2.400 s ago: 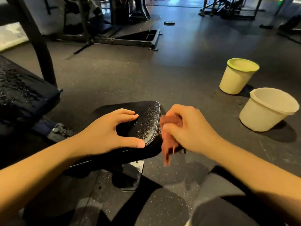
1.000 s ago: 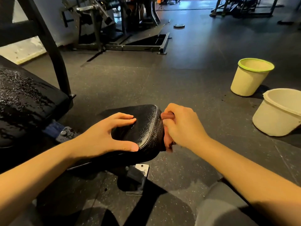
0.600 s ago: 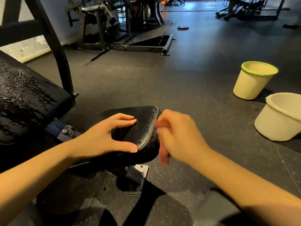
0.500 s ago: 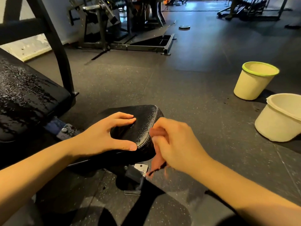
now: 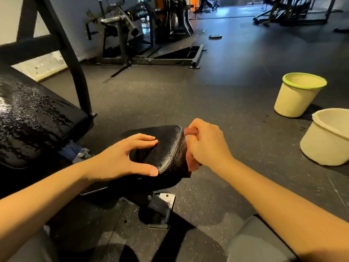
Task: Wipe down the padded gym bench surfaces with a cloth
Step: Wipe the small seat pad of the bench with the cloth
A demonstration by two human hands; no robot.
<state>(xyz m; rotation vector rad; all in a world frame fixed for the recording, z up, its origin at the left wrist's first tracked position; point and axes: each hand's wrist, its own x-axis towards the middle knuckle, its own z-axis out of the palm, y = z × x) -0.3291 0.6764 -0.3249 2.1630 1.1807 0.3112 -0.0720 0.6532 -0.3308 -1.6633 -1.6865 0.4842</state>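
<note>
The black padded seat point(image 5: 171, 148) of the gym bench lies low in the middle of the view, its surface wet and shiny. My left hand point(image 5: 120, 157) rests on top of it, fingers spread and thumb along the near edge. At the seat's right end face, my right hand point(image 5: 205, 143) grips a reddish-brown cloth point(image 5: 191, 161) and holds it against the pad. Most of the cloth is hidden behind my fingers. The bench's larger back pad point(image 5: 32, 120) rises at the left, covered in water droplets.
Two cream buckets stand on the dark rubber floor at the right: one with a green rim point(image 5: 298, 94), one plain point(image 5: 328, 137). A black steel frame upright point(image 5: 75, 69) stands behind the back pad. The bench's metal foot bracket point(image 5: 164, 207) sits below the seat. Weight machines fill the background.
My right hand has slid with the cloth from the seat's near lower corner back up along its end face. My left hand has stayed on the pad.
</note>
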